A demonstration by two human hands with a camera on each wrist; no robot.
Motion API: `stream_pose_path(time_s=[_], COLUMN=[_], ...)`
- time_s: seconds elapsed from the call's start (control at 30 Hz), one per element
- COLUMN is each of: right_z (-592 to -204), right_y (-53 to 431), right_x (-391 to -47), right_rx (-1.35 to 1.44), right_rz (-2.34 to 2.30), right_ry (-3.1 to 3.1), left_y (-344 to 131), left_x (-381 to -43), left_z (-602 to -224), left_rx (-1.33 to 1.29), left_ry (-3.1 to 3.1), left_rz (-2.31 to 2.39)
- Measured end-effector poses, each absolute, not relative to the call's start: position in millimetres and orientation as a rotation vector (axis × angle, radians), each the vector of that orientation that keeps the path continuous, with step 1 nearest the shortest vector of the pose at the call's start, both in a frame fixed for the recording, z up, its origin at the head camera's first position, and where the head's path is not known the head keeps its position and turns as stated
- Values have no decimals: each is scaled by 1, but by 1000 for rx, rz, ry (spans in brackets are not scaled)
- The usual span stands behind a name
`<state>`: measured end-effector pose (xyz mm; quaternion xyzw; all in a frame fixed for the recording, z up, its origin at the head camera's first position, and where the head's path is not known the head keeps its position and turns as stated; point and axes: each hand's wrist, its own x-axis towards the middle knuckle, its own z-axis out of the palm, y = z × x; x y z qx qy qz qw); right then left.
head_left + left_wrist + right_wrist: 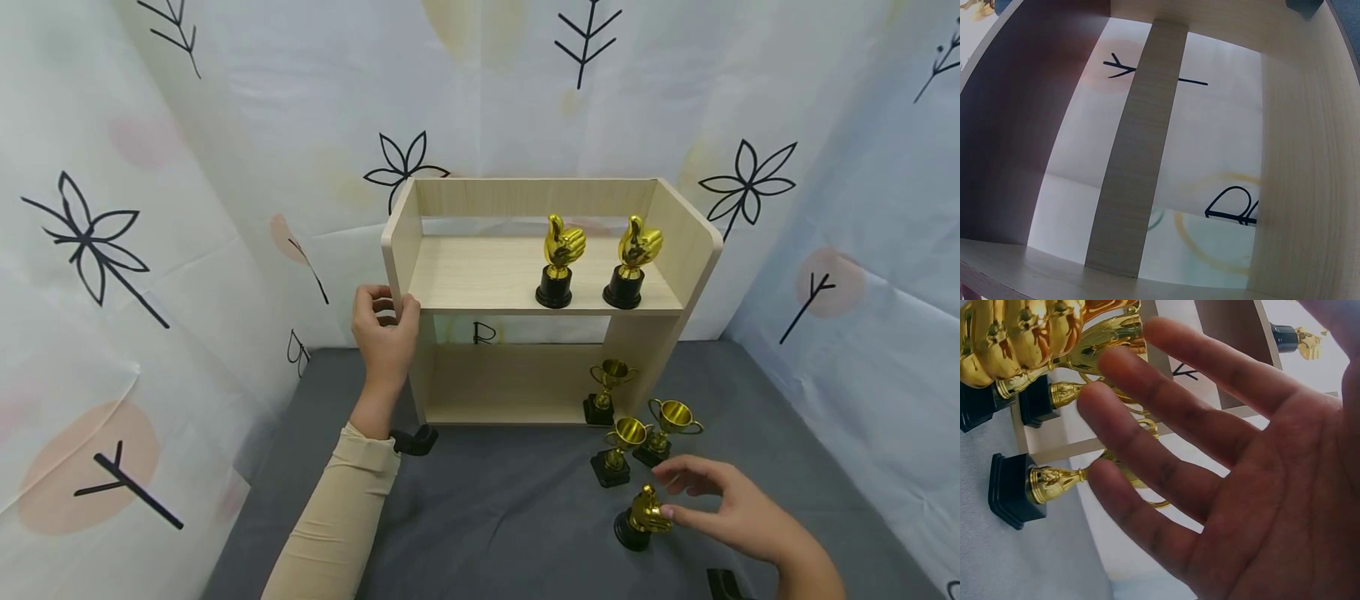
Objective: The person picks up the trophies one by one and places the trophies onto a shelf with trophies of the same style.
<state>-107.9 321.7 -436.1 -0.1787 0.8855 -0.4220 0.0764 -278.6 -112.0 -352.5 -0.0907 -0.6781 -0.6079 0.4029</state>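
Spread right hand (731, 508) beside a gold thumbs-up trophy (648, 512)
The trophy is on the gray cloth (495, 517), near two gold trophy cups (628, 433); whether they touch, hand and trophy, I cannot tell. The left hand (386, 337) grips the left side panel (402, 242) of the wooden shelf (480, 271).

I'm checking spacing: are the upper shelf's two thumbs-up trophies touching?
Apart: the head view shows bare shelf between the left trophy and right trophy.

Pale leaf-print backdrop (517, 117), dark grey cloth surface (495, 525)
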Motion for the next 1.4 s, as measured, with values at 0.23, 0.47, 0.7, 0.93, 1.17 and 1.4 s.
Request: stream_pose_path(time_s=[0.23, 0.47, 0.7, 0.93, 1.17, 1.4], right_z=[-443, -449, -452, -455, -461, -464], right_y=[324, 326, 327, 327, 330, 328], right_x=[-113, -117, -120, -123, -125, -124], right_rx=[-640, -706, -669, -641, -616, -597], right_rz=[-1339, -1410, -1452, -1477, -1493, -1535], right_ry=[2501, 2402, 2321, 2248, 2208, 2171], left_y=[-110, -109, -109, -109, -109, -110], left_x=[-279, -280, -281, -281, -282, -282], left_z=[-356, -354, -354, -354, -354, -355], left_rx=[-230, -244, -234, -227, -224, -217], left_ry=[-1672, -1657, -1662, -1664, -1660, -1661], left_rz=[-1531, -1529, -1534, -1522, -1519, -1524])
